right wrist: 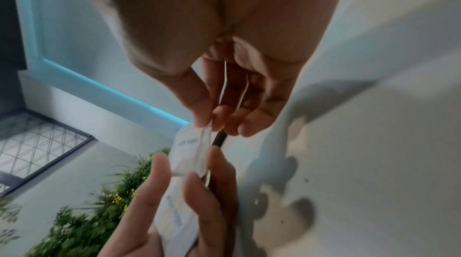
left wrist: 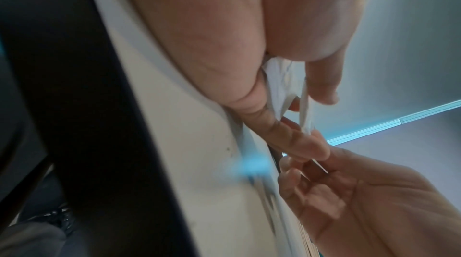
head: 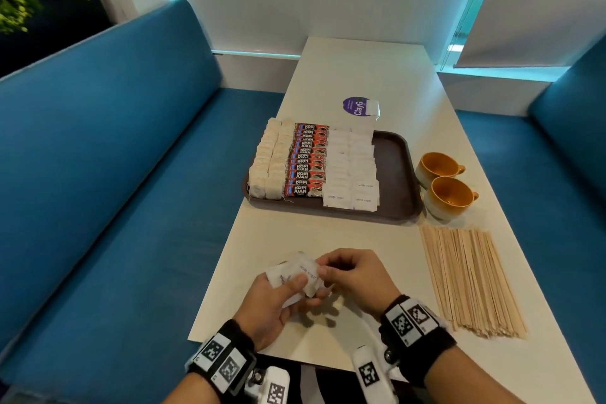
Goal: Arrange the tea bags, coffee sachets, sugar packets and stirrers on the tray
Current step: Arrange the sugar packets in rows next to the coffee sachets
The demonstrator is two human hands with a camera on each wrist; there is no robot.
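A brown tray (head: 395, 167) on the white table holds rows of tea bags (head: 269, 161), red coffee sachets (head: 306, 161) and white sugar packets (head: 354, 167). Wooden stirrers (head: 469, 275) lie in a pile on the table at the right. Near the front edge, my left hand (head: 282, 292) grips a small bunch of white sugar packets (head: 295, 274) (right wrist: 184, 178) (left wrist: 279, 83). My right hand (head: 341, 269) pinches the top packet (right wrist: 192, 143) of that bunch between thumb and fingertips (right wrist: 204, 115).
Two orange cups (head: 446, 184) stand right of the tray. A purple round sticker and a loose white packet (head: 360, 106) lie behind the tray. Blue benches flank the table. The tray's right strip is bare.
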